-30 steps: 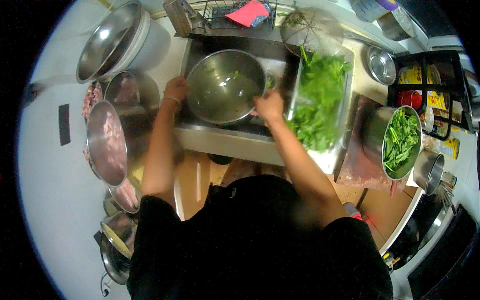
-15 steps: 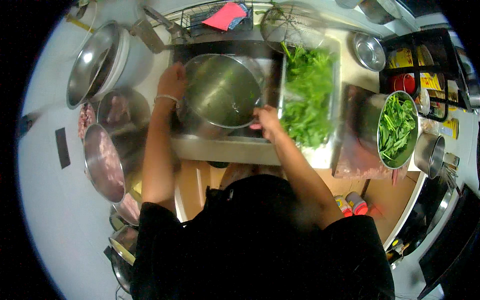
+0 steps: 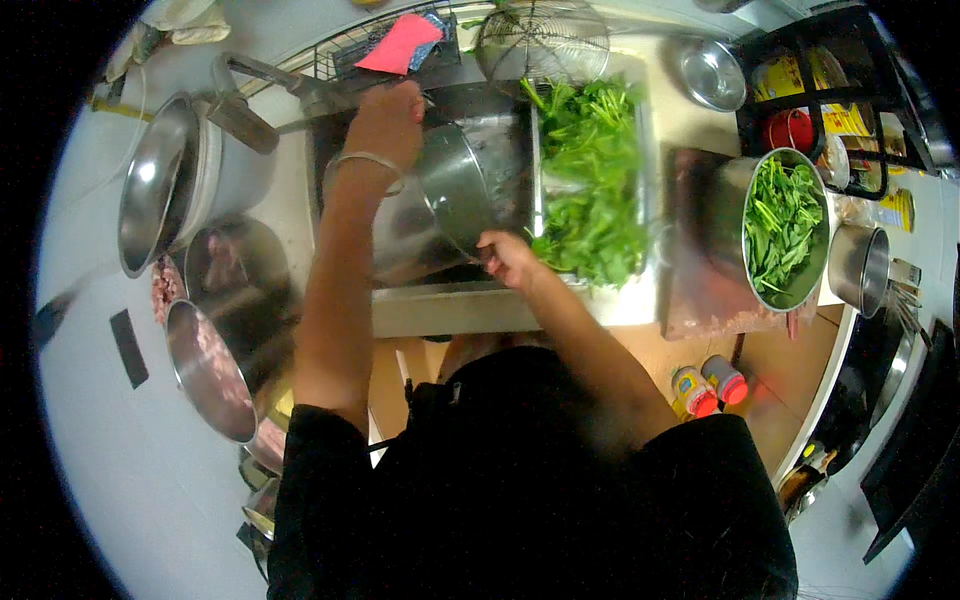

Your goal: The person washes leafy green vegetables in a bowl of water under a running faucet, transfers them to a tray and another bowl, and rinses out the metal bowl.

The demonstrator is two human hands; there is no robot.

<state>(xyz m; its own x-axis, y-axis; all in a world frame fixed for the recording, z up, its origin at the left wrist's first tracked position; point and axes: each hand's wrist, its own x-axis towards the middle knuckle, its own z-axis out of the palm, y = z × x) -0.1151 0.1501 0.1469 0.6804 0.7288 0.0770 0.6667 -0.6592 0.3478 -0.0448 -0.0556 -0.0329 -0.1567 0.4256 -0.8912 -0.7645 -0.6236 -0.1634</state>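
Observation:
A large metal pot [image 3: 395, 230] is tilted over to the right inside the sink [image 3: 505, 110], its mouth facing the sink's right part. My left hand [image 3: 385, 125], with a bracelet at the wrist, is closed on the pot's far side; its fingertips are partly hidden. The near rim is pinched by my right hand [image 3: 508, 260], thumb and fingers together. Close to the right hand, a rectangular tray holds washed-looking leafy greens [image 3: 595, 190]. Wet, shiny sink bottom shows beyond the pot's mouth.
A round wire strainer [image 3: 543, 45] and a wire basket with a pink cloth [image 3: 400, 43] stand behind the sink. At right are a pot of cut greens [image 3: 785, 235], a cutting board [image 3: 690, 290] and a small metal bowl [image 3: 712, 75]. Bowls of raw meat [image 3: 210, 370] line the left.
The pot has gone from nearly upright with water in it to tilted rightward. My left hand has moved up and to the right; my right hand keeps its hold on the near rim.

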